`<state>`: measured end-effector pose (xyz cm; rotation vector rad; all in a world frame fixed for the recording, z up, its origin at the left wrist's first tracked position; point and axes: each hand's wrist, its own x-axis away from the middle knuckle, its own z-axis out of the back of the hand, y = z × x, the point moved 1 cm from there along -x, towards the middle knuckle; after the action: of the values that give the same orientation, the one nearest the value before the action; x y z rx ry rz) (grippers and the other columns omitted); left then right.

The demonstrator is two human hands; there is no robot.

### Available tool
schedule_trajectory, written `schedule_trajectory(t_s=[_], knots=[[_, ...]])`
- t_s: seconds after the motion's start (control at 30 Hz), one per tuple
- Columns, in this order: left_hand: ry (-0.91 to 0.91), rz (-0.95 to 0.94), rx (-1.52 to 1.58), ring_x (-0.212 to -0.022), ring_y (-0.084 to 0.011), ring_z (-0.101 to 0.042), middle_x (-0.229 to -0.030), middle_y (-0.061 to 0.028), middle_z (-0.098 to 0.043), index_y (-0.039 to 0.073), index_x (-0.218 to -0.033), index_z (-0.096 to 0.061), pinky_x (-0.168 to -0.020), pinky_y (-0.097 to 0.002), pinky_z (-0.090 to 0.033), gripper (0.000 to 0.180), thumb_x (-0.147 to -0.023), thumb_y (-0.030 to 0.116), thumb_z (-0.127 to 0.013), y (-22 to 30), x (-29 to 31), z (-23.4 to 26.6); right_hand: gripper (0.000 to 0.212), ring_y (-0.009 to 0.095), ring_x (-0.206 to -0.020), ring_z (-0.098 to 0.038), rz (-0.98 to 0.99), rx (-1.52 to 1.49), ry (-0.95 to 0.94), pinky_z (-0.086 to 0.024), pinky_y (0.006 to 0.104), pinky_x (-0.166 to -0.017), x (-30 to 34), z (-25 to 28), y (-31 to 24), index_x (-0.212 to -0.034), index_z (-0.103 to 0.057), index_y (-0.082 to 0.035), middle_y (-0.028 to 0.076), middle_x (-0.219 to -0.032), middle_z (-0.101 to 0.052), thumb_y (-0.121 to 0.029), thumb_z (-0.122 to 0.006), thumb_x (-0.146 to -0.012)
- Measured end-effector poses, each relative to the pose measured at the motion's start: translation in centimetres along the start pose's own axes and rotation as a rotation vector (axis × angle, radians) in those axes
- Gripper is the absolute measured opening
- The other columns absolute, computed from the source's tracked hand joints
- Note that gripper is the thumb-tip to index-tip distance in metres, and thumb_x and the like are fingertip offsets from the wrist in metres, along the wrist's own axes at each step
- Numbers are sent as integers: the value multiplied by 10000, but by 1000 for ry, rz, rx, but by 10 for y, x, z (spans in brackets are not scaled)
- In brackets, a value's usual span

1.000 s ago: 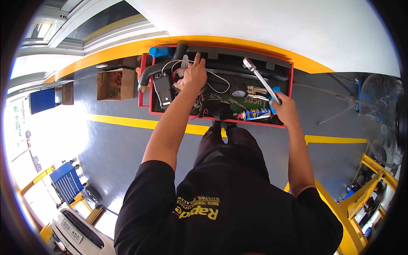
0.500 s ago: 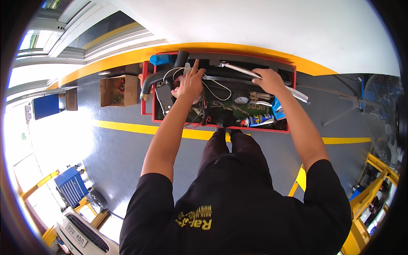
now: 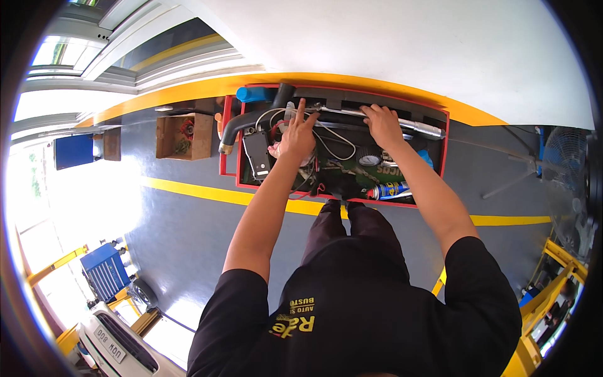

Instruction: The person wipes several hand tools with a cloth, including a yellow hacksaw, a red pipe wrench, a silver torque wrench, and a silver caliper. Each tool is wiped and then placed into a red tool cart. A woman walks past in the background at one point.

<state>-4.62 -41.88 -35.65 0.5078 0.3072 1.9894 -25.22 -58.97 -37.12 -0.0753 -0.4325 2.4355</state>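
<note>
A long chrome torque wrench [image 3: 419,128] lies along the far side of a red tool tray [image 3: 445,147]. My right hand [image 3: 384,129] has its fingers closed over the wrench's shaft near the middle. At the tray's left half, my left hand [image 3: 298,138] reaches in with fingers spread, close to the wrench's head and over a tangle of cables. A white cable [image 3: 339,156] loops out beside it. Left of that hand sit a black box-shaped device [image 3: 257,156] and a bent black hose [image 3: 233,131]. What lies under my left palm is hidden.
A round gauge [image 3: 369,159] and a blue spray can [image 3: 389,190] lie in the tray's right half. A blue bottle [image 3: 254,94] is at its far left corner. A wooden box [image 3: 201,135] stands left on the floor; a caged fan [image 3: 562,182] stands right. A white wall rises behind.
The torque wrench has come down from a slant to lie nearly level along the tray's far side. My right hand has shifted left along its shaft. My left hand stays over the cables.
</note>
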Motion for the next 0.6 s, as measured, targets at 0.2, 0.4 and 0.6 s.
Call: schedule_trajectory(t_s=[0.2, 0.4, 0.6], knots=[[-34, 19, 26, -1295, -427, -574, -1673, -143, -304, 187, -1375, -612, -1022, -503, -519, 610, -814, -45, -549, 8, -4, 10, 333, 343, -1123, -634, -24, -110, -95, -472, 538, -913, -6, -9, 11, -1299, -679, -135, 94, -1184, -681, -179, -627, -973], [-39, -2, 40, -1325, -459, -538, -1591, -225, -415, 192, -1389, -573, -1055, -514, -493, 626, -811, -44, -531, 1, -11, 8, 332, 371, -1194, -613, -139, -154, -115, -450, 581, -981, -18, -21, 1, -1293, -690, -147, 130, -1259, -673, -145, -543, -996], [-1, -31, 10, -1336, -454, -530, -1590, -219, -419, 187, -1397, -561, -1041, -514, -508, 633, -810, -48, -533, 3, -6, 5, 331, 346, -1198, -612, -171, -181, 37, -429, 568, -1053, -12, -45, 6, -1270, -712, -150, 128, -1271, -659, -174, -541, -987]])
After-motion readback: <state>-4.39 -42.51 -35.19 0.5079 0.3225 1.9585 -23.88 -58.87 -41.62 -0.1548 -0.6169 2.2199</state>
